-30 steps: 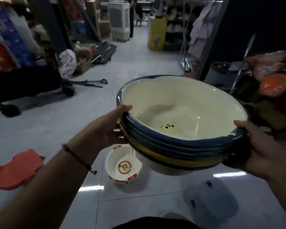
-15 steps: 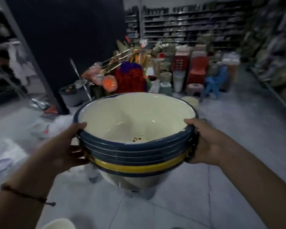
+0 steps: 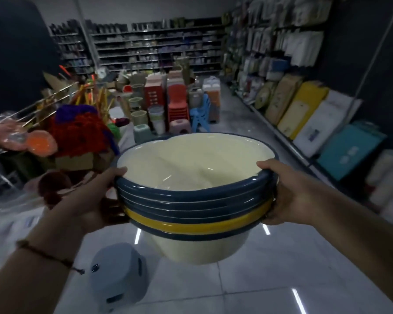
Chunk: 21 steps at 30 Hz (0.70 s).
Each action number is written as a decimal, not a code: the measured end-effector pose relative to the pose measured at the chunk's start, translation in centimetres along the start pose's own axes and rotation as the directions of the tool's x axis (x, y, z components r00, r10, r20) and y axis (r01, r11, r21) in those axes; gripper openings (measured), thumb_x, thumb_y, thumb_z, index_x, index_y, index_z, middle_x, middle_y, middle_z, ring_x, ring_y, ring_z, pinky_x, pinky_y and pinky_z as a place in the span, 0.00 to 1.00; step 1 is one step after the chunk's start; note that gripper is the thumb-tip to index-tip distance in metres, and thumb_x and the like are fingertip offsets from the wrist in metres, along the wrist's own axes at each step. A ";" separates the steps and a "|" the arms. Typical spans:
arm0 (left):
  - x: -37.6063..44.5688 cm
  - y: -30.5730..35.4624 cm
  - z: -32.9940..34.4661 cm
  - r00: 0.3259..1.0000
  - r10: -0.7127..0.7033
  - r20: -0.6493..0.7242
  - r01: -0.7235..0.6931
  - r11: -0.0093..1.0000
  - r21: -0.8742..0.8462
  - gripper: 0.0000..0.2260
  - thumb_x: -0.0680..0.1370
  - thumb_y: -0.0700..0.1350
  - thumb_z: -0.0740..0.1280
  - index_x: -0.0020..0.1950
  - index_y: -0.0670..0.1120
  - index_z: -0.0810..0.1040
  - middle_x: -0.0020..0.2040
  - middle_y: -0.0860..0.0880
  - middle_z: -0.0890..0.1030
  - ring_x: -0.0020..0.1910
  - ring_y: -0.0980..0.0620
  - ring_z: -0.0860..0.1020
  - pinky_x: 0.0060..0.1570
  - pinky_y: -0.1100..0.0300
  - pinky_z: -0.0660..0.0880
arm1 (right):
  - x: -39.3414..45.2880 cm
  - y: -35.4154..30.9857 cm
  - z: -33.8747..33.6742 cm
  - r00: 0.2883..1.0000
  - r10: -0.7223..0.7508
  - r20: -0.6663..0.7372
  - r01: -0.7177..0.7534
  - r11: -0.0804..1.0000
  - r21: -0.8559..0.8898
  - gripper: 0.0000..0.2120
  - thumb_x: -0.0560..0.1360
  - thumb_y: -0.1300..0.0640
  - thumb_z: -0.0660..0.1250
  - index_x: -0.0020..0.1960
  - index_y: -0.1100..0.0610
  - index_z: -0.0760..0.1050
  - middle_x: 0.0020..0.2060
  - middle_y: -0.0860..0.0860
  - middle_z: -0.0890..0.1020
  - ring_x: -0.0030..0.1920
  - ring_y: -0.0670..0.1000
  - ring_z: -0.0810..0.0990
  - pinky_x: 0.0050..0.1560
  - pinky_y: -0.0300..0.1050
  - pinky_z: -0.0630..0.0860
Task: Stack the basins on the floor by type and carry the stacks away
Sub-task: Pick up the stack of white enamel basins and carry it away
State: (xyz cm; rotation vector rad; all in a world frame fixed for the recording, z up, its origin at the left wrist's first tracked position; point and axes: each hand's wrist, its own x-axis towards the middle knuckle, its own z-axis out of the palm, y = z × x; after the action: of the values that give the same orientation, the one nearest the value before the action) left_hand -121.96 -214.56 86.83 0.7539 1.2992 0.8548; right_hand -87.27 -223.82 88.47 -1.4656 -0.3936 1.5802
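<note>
While the stack of basins [image 3: 195, 196] is up in the air at about chest height, both hands carry it. The left hand [image 3: 93, 200] grips the rims on one side, thumb over the top edge. The right hand [image 3: 288, 196] grips the rims on the other side the same way. Most rims are blue, and one near the bottom is yellow.

To carry it well, I think both hands should squeeze evenly and keep the stack level, so no basin slips out. A grey stool [image 3: 118, 277] sits on the floor just ahead, so stepping around it looks wise. More goods [image 3: 168, 105] fill the aisle farther on, too blurry to name fully.
</note>
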 end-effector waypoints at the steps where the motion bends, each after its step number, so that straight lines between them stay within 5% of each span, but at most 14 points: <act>1: 0.7 0.0 2.4 1.000 -0.018 0.024 0.017 1.000 0.020 0.23 0.69 0.54 0.74 0.60 0.47 0.76 0.53 0.38 0.79 0.50 0.38 0.80 0.44 0.43 0.81 | -0.2 -0.7 -1.9 1.000 -0.007 -0.026 0.007 1.000 -0.011 0.20 0.73 0.47 0.71 0.60 0.57 0.76 0.54 0.60 0.82 0.57 0.62 0.79 0.57 0.61 0.75; 4: 2.3 -0.2 9.1 0.996 -0.049 0.079 0.045 0.998 0.052 0.24 0.69 0.54 0.74 0.62 0.45 0.75 0.56 0.35 0.78 0.50 0.37 0.79 0.45 0.41 0.82 | -0.7 -2.7 -6.9 0.995 -0.015 -0.100 0.013 1.000 -0.016 0.17 0.75 0.46 0.68 0.57 0.57 0.76 0.51 0.60 0.82 0.53 0.61 0.79 0.45 0.57 0.76; 8: 5.0 -0.5 15.3 0.983 -0.080 0.163 0.064 0.993 0.102 0.29 0.64 0.55 0.76 0.62 0.47 0.77 0.56 0.37 0.78 0.53 0.37 0.79 0.52 0.40 0.79 | -0.5 -4.3 -11.7 0.977 -0.005 -0.213 0.021 0.997 0.071 0.13 0.74 0.47 0.69 0.52 0.56 0.76 0.48 0.59 0.81 0.48 0.60 0.78 0.41 0.56 0.73; 14: 9.5 -0.1 21.0 0.962 -0.139 0.237 0.091 0.975 0.203 0.24 0.63 0.54 0.75 0.57 0.49 0.77 0.50 0.40 0.81 0.49 0.39 0.80 0.49 0.41 0.78 | 1.6 -4.7 -15.4 0.943 0.034 -0.330 0.048 0.970 0.237 0.19 0.70 0.47 0.73 0.56 0.55 0.75 0.52 0.58 0.80 0.54 0.60 0.78 0.59 0.61 0.73; 21: 17.1 1.2 23.8 0.929 -0.225 0.293 0.154 0.956 0.249 0.17 0.69 0.55 0.71 0.53 0.49 0.75 0.55 0.38 0.79 0.49 0.39 0.79 0.43 0.43 0.81 | 6.3 -7.4 -15.4 0.902 0.074 -0.426 0.050 0.961 0.273 0.19 0.70 0.48 0.73 0.54 0.55 0.73 0.52 0.58 0.80 0.54 0.60 0.77 0.61 0.62 0.72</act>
State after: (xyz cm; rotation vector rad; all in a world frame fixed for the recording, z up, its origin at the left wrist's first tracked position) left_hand -97.40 -199.17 82.40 0.8848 1.1631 0.4122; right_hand -69.59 -220.23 86.42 -1.5419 0.0959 1.2100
